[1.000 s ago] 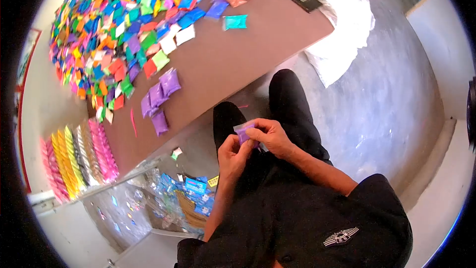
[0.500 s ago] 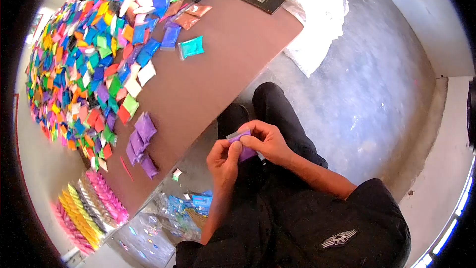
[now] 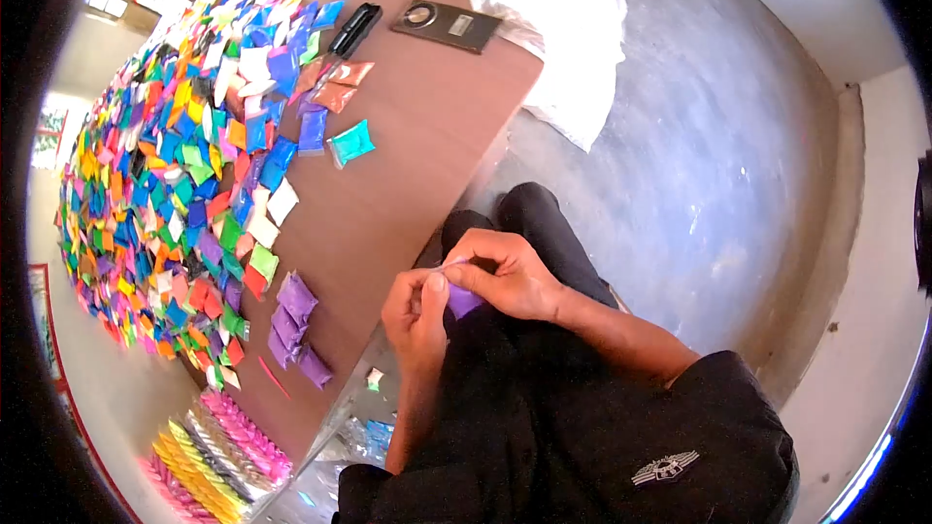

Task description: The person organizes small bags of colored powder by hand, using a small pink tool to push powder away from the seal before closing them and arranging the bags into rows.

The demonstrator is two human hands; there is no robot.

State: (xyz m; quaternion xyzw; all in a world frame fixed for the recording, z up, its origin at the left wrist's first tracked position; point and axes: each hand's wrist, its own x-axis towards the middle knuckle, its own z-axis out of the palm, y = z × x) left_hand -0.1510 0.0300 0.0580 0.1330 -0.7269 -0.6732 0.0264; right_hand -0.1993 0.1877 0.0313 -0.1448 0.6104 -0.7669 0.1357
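Observation:
A small purple packet [image 3: 464, 302] hangs in front of my dark clothing, above my lap. My left hand [image 3: 417, 312] pinches its upper edge between thumb and fingers. Close beside it, my right hand [image 3: 510, 277] is closed on the same edge, the two thumbs almost meeting. Fingers cover part of the packet's top. On the brown table [image 3: 388, 146], to the left of my hands, lies a small group of purple packets [image 3: 289, 322]. A thin red stick [image 3: 274, 377] rests near them.
A big heap of many-coloured packets [image 3: 184, 175] spreads over the table's far left. Rows of twisted packs [image 3: 228, 437] lie at its near end. A phone [image 3: 447, 25], a black case [image 3: 355, 31] and a teal packet [image 3: 351, 144] are farther back. White plastic sheeting [image 3: 573, 39] hangs past the edge.
My view has shifted, so the table appears lower and farther left. Both hands still pinch the purple packet; its upper edge is now more covered by the fingers.

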